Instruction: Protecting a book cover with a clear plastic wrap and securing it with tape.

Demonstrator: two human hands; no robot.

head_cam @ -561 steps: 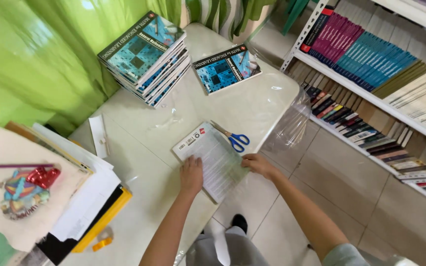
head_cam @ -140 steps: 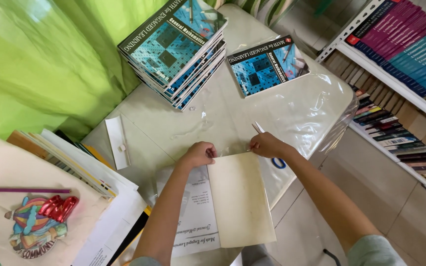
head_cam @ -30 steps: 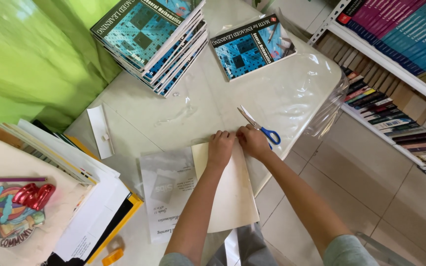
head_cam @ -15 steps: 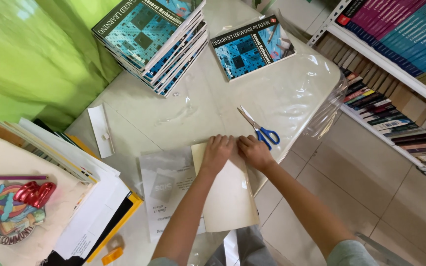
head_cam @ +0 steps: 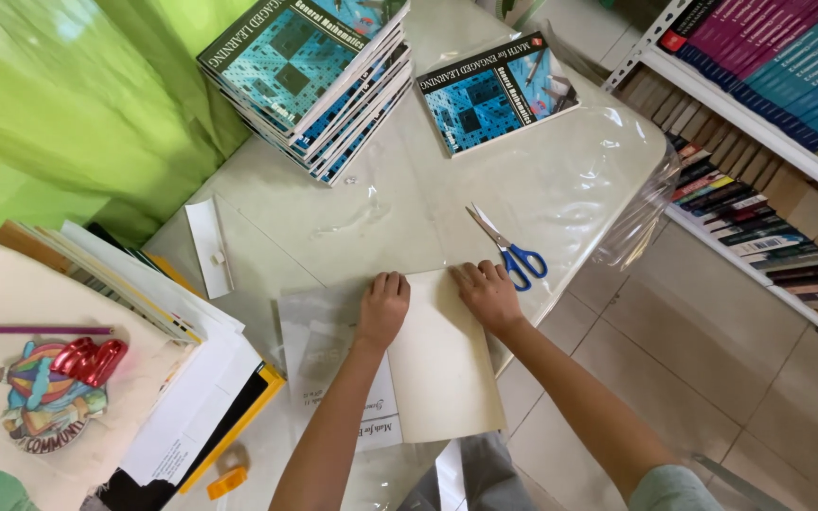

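Hands press flat on an open book (head_cam: 442,364) that lies at the near edge of the pale worktop (head_cam: 400,203). The left hand (head_cam: 383,308) is loosely curled, knuckles down, on the seam between the two halves; the right hand (head_cam: 488,293) lies with fingers spread on the top right corner of the cream inside cover. Neither hand grips anything. The book is thin and opened wide: its right half is a plain cream board, blank and slightly hanging past the worktop's edge, while its left half is a white printed page under what looks like a clear film sheet, though the glare makes that hard to judge. A clear plastic sheet (head_cam: 579,180) covers much of the worktop and droops over the far right corner.

Blue-handled scissors (head_cam: 508,248) lie just beside the right hand, blades pointing away. Farther off stands a stack of teal-covered books (head_cam: 310,76), with a single matching book (head_cam: 496,92) apart from it to the right. A white plastic strip (head_cam: 210,246) lies to the left, near a pile of papers and folders (head_cam: 158,350). Green curtain (head_cam: 59,114) hangs at left; bookshelves (head_cam: 769,114) run along the right.
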